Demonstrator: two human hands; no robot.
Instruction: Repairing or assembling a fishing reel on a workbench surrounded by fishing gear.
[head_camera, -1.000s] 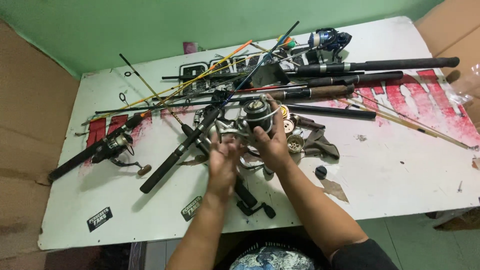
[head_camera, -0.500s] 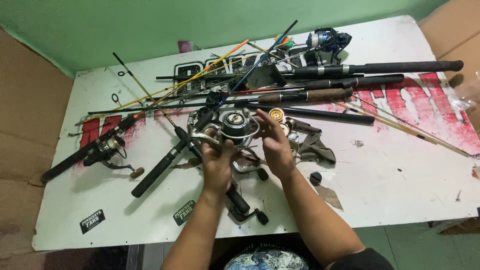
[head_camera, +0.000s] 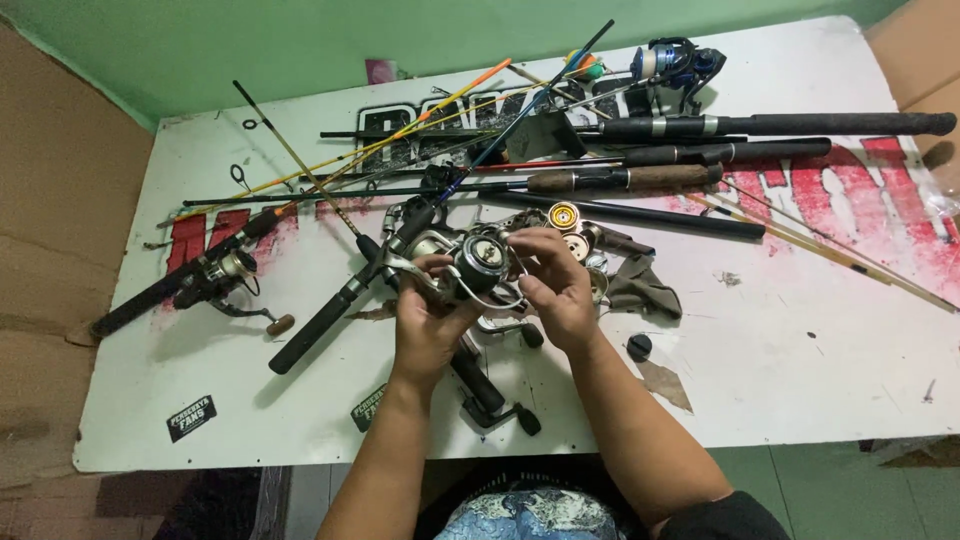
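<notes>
Below, the white printed desk (head_camera: 800, 380) carries long black fishing rods (head_camera: 780, 124) along its far edge. Near its middle my left hand (head_camera: 425, 325) clamps the silver-black spinning reel (head_camera: 470, 265), spool facing me; my right hand (head_camera: 555, 290) pinches its right side, closer.

We see a silver-and-black spinning reel (head_camera: 470, 268) held just above the white table's (head_camera: 800, 380) middle, spool face turned upward.
</notes>
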